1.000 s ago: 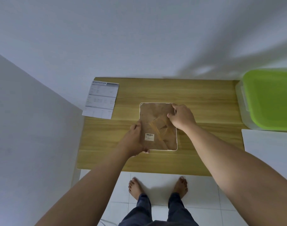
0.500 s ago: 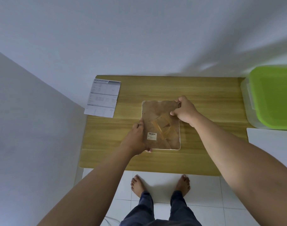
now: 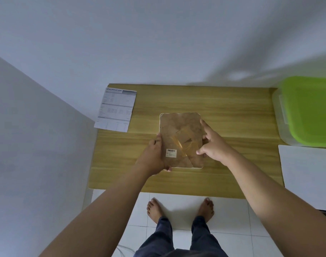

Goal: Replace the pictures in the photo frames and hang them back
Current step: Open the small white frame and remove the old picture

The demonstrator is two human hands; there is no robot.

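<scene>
My left hand [image 3: 154, 154] grips the face-down photo frame [image 3: 179, 125]; my right hand [image 3: 212, 143], fingers spread, touches its back.

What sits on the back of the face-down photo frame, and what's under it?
A white barcode sticker and a flat brown stand flap show on the brown-backed photo frame. Beneath lies the wooden table; its front is covered.

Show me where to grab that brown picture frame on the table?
Take the photo frame by its long side edges, one hand from each side. It lies back up on the table, so only the thin rim lets fingers curl round, as the left hand does. The middle stand flap would likely swing.
</scene>
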